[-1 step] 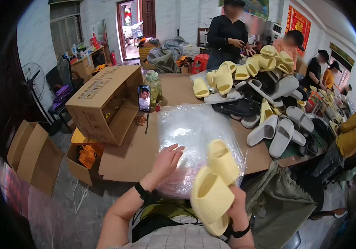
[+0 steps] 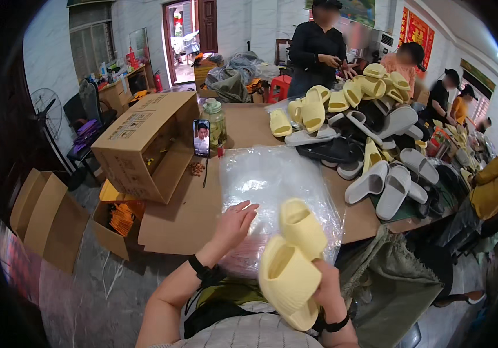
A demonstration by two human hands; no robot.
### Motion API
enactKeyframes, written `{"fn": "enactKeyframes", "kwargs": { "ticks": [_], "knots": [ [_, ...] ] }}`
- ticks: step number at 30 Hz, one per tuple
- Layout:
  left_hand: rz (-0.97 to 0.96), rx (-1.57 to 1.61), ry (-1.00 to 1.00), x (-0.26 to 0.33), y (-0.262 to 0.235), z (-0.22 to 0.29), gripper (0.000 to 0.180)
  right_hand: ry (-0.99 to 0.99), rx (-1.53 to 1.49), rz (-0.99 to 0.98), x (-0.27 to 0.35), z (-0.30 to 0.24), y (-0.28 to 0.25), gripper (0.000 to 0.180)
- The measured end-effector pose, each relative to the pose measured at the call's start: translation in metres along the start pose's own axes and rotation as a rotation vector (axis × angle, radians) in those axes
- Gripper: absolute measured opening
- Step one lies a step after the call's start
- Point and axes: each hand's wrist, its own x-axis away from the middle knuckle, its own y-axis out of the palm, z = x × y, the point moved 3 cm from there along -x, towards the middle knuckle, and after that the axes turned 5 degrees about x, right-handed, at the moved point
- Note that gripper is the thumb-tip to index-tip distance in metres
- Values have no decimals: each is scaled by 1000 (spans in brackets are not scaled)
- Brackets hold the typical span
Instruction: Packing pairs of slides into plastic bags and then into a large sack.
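Observation:
A pair of pale yellow slippers (image 2: pixel 292 261) is in my right hand (image 2: pixel 328 285), whose fingers are closed on the pair's right side. The slippers are held tilted above the near right part of a stack of clear plastic bags (image 2: pixel 260 174), one slipper overlapping the other. On the left of that stack lies my left hand (image 2: pixel 236 223), open, with its fingers stretched out over the plastic and nothing in them. The slippers hide part of the bags beneath.
A heap of yellow, grey and black slippers (image 2: pixel 397 185) covers the table's right side. At the left, an open cardboard box (image 2: pixel 144 145) lies beside a propped phone (image 2: pixel 201 138) and a jar (image 2: pixel 215 120). One person (image 2: pixel 317 52) stands across the table; others are at the right.
My right hand has brought the slippers slightly left and a little lower. My left hand has hardly moved.

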Motion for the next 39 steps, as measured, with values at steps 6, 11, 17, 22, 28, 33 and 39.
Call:
{"fn": "enactKeyframes", "kwargs": {
  "ticks": [6,11,17,22,28,33,39],
  "knots": [
    [1,25,73,-12,-5,12,36,85,212,-160,-6,7,20,29],
    [-147,-77,229,-1,-1,34,35,87,358,-103,-20,7,15,37],
    [-129,-98,503,15,13,63,31,212,462,-113,-41,20,27,44],
    [-167,-15,460,28,14,78,33,261,518,-18,-65,54,52,42],
    [-159,88,477,34,18,85,36,392,411,17,-94,77,70,47],
    [-212,126,350,38,13,54,35,-39,375,10,-65,43,66,58],
    [-216,175,306,44,17,40,32,61,133,-195,-32,3,32,53]
  ]
}}
